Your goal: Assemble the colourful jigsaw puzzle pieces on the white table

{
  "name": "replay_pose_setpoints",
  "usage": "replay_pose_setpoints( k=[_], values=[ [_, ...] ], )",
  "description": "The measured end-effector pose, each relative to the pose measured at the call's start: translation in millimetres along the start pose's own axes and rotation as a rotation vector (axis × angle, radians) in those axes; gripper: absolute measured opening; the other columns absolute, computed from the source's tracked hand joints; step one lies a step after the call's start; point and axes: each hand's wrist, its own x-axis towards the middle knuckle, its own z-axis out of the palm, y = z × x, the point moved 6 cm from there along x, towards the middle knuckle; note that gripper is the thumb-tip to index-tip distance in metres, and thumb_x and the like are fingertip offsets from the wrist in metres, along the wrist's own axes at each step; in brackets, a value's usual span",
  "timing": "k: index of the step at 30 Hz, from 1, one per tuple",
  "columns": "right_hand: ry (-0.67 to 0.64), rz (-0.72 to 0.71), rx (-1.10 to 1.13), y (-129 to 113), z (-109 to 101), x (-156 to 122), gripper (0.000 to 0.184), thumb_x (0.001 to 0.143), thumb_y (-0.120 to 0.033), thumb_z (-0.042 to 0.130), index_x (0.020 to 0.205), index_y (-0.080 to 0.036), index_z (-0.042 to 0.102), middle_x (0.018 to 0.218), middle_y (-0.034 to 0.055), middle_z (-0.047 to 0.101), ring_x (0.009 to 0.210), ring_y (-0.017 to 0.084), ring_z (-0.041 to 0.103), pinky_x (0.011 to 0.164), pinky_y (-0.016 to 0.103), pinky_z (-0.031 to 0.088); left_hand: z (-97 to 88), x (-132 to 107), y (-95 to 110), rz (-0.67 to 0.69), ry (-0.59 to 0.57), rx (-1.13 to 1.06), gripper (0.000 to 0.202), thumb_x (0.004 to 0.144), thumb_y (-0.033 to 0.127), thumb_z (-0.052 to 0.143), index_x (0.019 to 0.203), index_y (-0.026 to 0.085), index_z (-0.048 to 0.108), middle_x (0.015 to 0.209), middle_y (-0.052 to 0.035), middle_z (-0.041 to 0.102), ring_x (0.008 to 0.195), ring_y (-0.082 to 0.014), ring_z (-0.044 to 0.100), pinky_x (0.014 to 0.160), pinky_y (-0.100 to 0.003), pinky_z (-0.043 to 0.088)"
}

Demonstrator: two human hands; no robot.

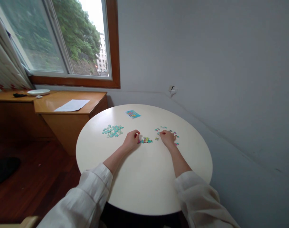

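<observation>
On the round table lies a small joined section of jigsaw puzzle [146, 140], turquoise with yellow and red. My left hand [132, 140] rests at its left edge, fingers curled; whatever they may hold is hidden. To the right of the section, my right hand [167, 138] pinches a small turquoise puzzle piece [158, 133] at its fingertips. A single loose piece [157, 138] lies between the section and my right hand. Several more loose pieces [163, 127] are scattered around my right hand, some partly covered by it.
A pile of turquoise puzzle pieces [112, 130] is at the left of the white round table [144, 183]. A colourful picture card [133, 114] lies toward the back. Beyond stands a wooden desk [97, 98] with a paper sheet [72, 105] and a white plate [39, 92], below a window.
</observation>
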Motion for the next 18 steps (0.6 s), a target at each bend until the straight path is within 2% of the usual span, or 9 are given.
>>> replay_pose_setpoints(
  k=[7, 18],
  values=[
    [0.025, -0.004, 0.075, 1.2, 3.3, 1.4, 0.025, 0.075, -0.039, 0.05, 0.07, -0.024, 0.07, 0.085, 0.005, 0.068, 0.097, 0.028, 0.052, 0.085, 0.043, 0.033, -0.7, 0.1, -0.8, 0.005, -0.006, 0.023, 0.02, 0.074, 0.011, 0.044, 0.081, 0.015, 0.062, 0.051, 0.0051, 0.045, 0.05, -0.0093, 0.041, 0.055, -0.022, 0.033],
    [-0.006, -0.011, 0.04, -1.1, 3.7, -0.7, 0.024, 0.073, -0.042, 0.055, 0.072, -0.026, 0.072, 0.087, 0.0052, 0.067, 0.098, 0.027, 0.052, 0.085, 0.043, 0.035, -1.5, -1.0, 1.1, 0.004, -0.017, 0.042, 0.022, 0.072, 0.01, 0.043, 0.08, 0.014, 0.063, 0.051, 0.0052, 0.045, 0.051, -0.0095, 0.041, 0.055, -0.021, 0.032]
  ],
)
